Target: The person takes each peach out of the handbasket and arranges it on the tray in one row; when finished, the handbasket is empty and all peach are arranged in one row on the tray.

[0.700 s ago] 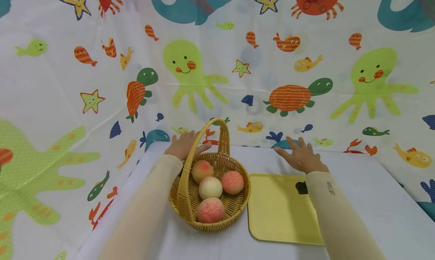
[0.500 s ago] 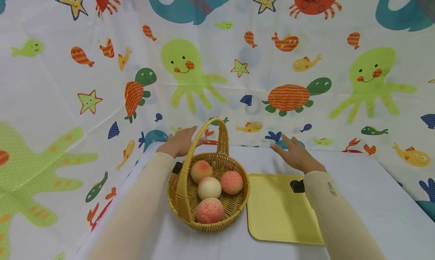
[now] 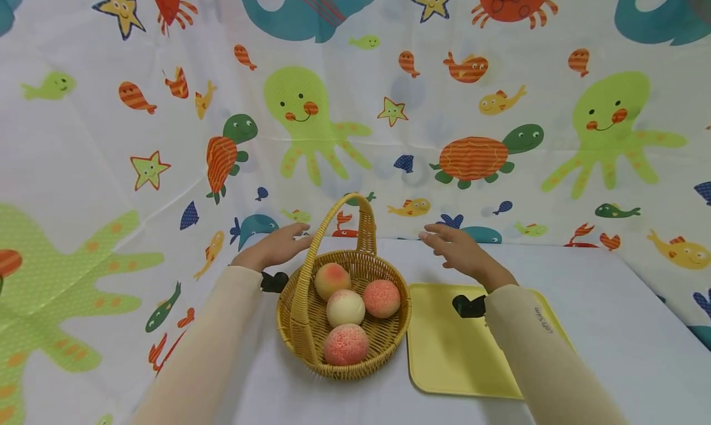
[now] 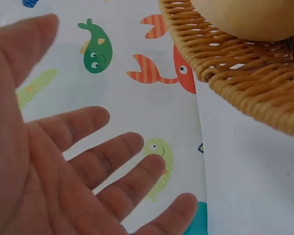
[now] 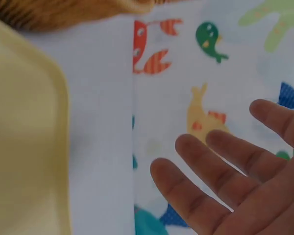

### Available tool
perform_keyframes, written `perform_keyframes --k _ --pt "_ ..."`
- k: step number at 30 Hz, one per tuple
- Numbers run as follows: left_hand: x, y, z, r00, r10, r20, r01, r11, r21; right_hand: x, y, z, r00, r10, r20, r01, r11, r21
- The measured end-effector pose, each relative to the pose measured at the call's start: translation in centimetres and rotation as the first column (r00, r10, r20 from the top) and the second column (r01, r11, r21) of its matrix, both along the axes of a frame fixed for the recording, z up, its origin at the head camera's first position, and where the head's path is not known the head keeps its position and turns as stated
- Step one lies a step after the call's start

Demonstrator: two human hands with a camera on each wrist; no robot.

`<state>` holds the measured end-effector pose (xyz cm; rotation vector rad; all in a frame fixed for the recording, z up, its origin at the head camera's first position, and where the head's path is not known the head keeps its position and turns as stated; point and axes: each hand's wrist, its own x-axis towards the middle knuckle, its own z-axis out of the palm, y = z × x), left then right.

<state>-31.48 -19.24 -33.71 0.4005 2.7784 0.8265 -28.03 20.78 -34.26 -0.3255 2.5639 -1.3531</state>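
A yellow wicker basket (image 3: 402,329) with a tall arched handle stands on the white table. Inside it lie several peaches: a pinkish-red one (image 3: 346,345) at the front, a pale one (image 3: 345,308) in the middle, another reddish one (image 3: 381,298) at right and an orange-tinged one (image 3: 332,280) behind. My left hand (image 3: 274,246) hovers just left of the basket, palm turned inward, fingers spread and holding nothing. Beyond the yellow tray (image 3: 444,366), my right hand (image 3: 461,252) is raised, also empty. Both wrist views show loosely extended fingers, apart from the basket rim (image 4: 255,105) and tray edge (image 5: 62,147).
The tray lies flat directly right of the basket, partly covered by my right forearm (image 3: 544,345). A white curtain (image 3: 400,160) printed with sea animals rises behind the table and along its left side. Black wrist cameras (image 3: 468,306) are strapped to both wrists.
My left hand has shifted left, away from the basket handle, and turned palm inward. The right hand has moved left and rotated inward too. Basket, peaches and tray stay in place.
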Motion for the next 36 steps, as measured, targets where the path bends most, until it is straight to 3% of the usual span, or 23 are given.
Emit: perform_keyframes --k 11,16,21,25,36 --pt "1.4 -1.9 -2.9 1.000 0.022 0.015 -0.024 0.993 0.119 1.3 -3.9 -0.4 0.993 0.114 0.031 -0.108 0.983 -0.147" --pt "2.2 -2.0 -3.8 0.997 0.012 0.082 -0.030 0.976 0.217 1.5 -5.4 -0.8 0.984 0.166 0.072 -0.152 0.974 -0.170" --pt "2.7 -2.1 -4.6 0.985 0.028 0.170 -0.078 0.953 0.292 1.5 -6.5 -1.1 0.973 0.215 0.079 -0.197 0.963 -0.184" --pt "3.1 -2.3 -5.2 0.977 0.043 0.207 -0.108 0.943 0.315 1.4 -7.1 -1.2 0.968 0.235 0.086 -0.216 0.958 -0.188" --pt "4.0 -2.7 -5.6 0.971 0.033 0.235 -0.111 0.939 0.326 1.8 -8.5 -1.8 0.959 0.264 0.103 -0.244 0.955 -0.170"
